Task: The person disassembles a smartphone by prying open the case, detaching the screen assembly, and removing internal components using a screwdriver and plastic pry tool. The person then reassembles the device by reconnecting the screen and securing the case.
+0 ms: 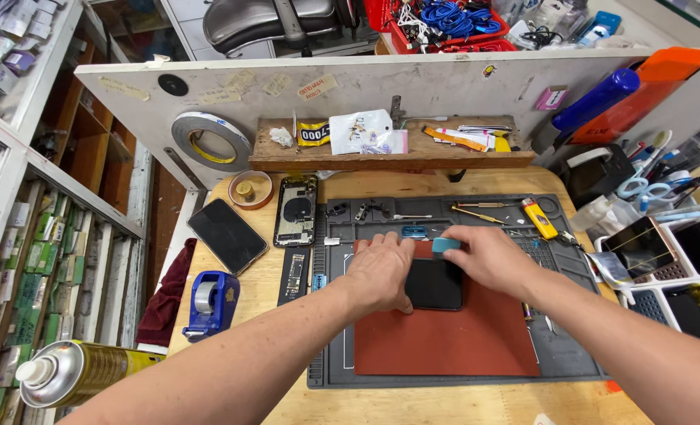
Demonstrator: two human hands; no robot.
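Red is the pad (444, 338) on our grey work mat (570, 354), and we use it as our marker. A black phone (435, 283) lies flat on the top part of the red pad. Our left hand (380, 271) presses down on the phone's left edge with flat, spread fingers and grips nothing. Our right hand (487, 256) pinches a small blue-green tool (446, 245) at the phone's top edge. We think the work is only starting, because the phone looks shut. Left of the red pad lie an opened phone body (295, 210), a dark screen (227, 234) and a blue tape holder (210, 303).
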